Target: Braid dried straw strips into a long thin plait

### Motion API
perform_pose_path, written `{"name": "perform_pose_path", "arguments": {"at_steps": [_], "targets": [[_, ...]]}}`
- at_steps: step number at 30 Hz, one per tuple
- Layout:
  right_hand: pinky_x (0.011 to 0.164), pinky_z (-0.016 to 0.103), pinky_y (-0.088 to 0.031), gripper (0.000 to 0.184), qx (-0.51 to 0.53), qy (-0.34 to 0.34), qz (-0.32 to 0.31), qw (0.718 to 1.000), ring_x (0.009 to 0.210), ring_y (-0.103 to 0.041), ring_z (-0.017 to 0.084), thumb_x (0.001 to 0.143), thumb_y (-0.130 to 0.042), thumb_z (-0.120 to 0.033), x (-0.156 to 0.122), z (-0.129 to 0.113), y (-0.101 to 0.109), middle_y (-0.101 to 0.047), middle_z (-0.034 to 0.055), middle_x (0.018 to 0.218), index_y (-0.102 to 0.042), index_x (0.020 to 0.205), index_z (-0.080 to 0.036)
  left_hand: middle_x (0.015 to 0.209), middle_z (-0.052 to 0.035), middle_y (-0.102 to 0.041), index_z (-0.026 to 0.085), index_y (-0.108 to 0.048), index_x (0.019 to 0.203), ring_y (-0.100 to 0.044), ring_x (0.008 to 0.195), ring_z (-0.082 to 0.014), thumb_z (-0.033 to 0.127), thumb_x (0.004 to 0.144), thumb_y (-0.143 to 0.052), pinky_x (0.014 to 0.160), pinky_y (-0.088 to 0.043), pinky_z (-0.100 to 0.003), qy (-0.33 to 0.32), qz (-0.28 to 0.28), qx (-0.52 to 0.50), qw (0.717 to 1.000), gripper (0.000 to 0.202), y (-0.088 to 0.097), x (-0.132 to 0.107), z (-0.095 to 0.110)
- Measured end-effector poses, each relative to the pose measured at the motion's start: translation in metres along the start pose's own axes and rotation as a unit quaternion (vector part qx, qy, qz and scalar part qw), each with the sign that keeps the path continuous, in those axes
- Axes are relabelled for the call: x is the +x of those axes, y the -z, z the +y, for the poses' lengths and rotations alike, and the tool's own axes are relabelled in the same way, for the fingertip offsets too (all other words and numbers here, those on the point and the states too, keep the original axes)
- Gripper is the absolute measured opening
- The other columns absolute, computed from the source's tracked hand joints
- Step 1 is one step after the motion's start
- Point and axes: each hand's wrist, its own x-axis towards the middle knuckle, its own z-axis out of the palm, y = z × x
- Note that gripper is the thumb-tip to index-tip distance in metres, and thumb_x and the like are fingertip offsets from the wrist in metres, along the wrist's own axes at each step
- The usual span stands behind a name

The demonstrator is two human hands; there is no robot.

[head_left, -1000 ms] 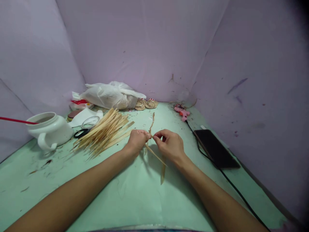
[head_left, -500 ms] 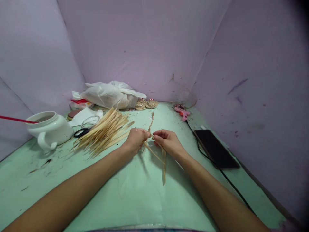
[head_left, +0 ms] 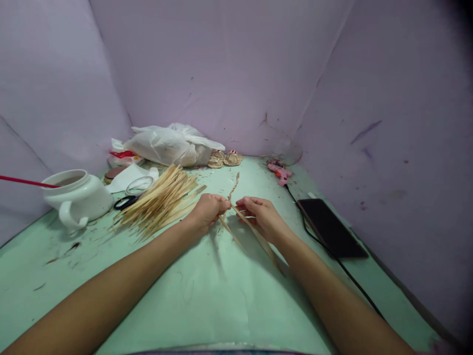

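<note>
My left hand (head_left: pixel 210 209) is closed in a pinch on a thin braid of dried straw-coloured leaf strips. The twisted upper end of the braid (head_left: pixel 234 186) stands out beyond the fingertips. From the pinch, loose strips hang toward me: a short one (head_left: pixel 231 230) and a longer, wider strip (head_left: pixel 262 241) slanting down to the right. Close by on the right is my right hand (head_left: pixel 262 217), its fingers half curled and apart. The wide strip passes just in front of those fingers, and they do not appear to grip it.
Left of my hands lie a bundle of dried strips (head_left: pixel 158 202), black-handled scissors (head_left: pixel 125 202), a tape roll (head_left: pixel 139 185) and a white pot (head_left: pixel 79 202). A plastic bag (head_left: pixel 170 145) lies behind. At right are a pink glue gun (head_left: pixel 281 173), its cord (head_left: pixel 305 224) and a dark phone (head_left: pixel 330 227).
The wide strip has swung from hanging nearly straight down to slanting right. My right hand's fingers have loosened and moved slightly right. The braid's tip leans a little further right; my left hand keeps its pinch.
</note>
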Motion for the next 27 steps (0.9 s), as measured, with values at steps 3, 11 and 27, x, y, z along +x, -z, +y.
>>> {"name": "perform_pose_path", "arguments": {"at_steps": [3, 11, 27], "targets": [[0.055, 0.023, -0.047, 0.006, 0.045, -0.056, -0.036, 0.997, 0.054, -0.055, 0.010, 0.067, -0.057, -0.019, -0.003, -0.003, -0.002, -0.062, 0.0041, 0.068, -0.057, 0.069, -0.014, 0.037, 0.0073, -0.030, 0.016, -0.044, 0.052, -0.017, 0.030, -0.0028, 0.025, 0.062, -0.054, 0.034, -0.008, -0.022, -0.006, -0.017, 0.022, 1.000, 0.016, -0.001, -0.001, 0.000], [0.032, 0.016, -0.016, 0.016, -0.011, -0.036, -0.069, 0.997, 0.035, -0.030, 0.002, 0.068, -0.057, -0.030, -0.007, -0.006, -0.001, -0.057, 0.0001, 0.060, -0.054, 0.070, -0.014, 0.038, 0.0080, -0.030, 0.016, -0.046, 0.057, -0.018, 0.031, -0.0029, 0.027, 0.060, -0.056, 0.034, -0.009, -0.021, 0.002, -0.012, 0.014, 1.000, 0.015, 0.004, 0.004, -0.003], [0.041, 0.017, -0.032, 0.018, -0.042, 0.008, -0.070, 0.997, 0.041, -0.039, 0.004, 0.068, -0.058, -0.029, -0.001, 0.000, 0.002, -0.058, 0.0007, 0.058, -0.059, 0.069, -0.012, 0.037, 0.0087, -0.028, 0.016, -0.042, 0.053, -0.017, 0.030, -0.0019, 0.026, 0.059, -0.057, 0.034, -0.007, -0.020, -0.003, -0.012, 0.011, 1.000, 0.020, 0.006, 0.006, 0.000]]}}
